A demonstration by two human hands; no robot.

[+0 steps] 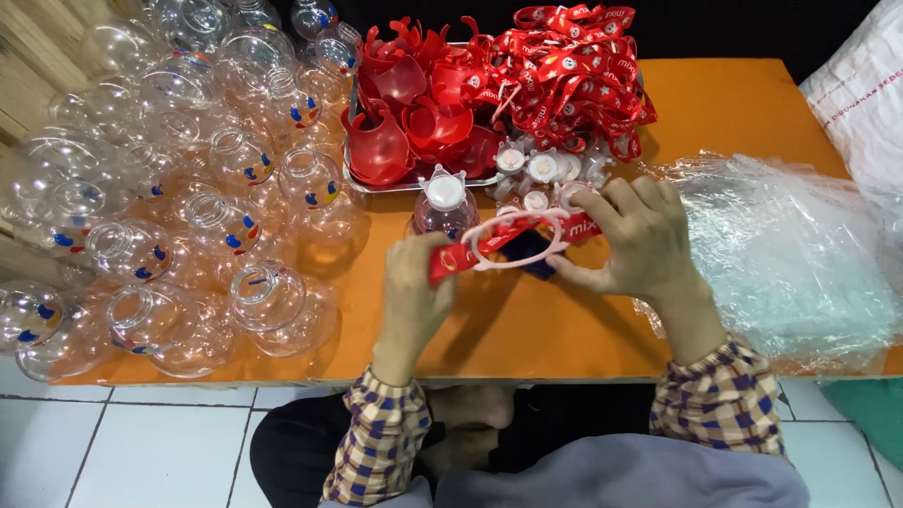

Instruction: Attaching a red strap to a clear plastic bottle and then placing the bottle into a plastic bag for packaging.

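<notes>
— While both hands hover over the orange table (734,103), what has each got hold of?
— The left hand (414,282) pinches one end of a red strap (466,252); the right hand (640,235) closes round the other end and a pale plastic ring (515,241).
— And nearby?
— A capped clear bottle (444,205) just behind, clear round bottles (188,188) at left, red lids in a metal tray (414,184), more straps (574,66), plastic bags (790,245) at right.
</notes>
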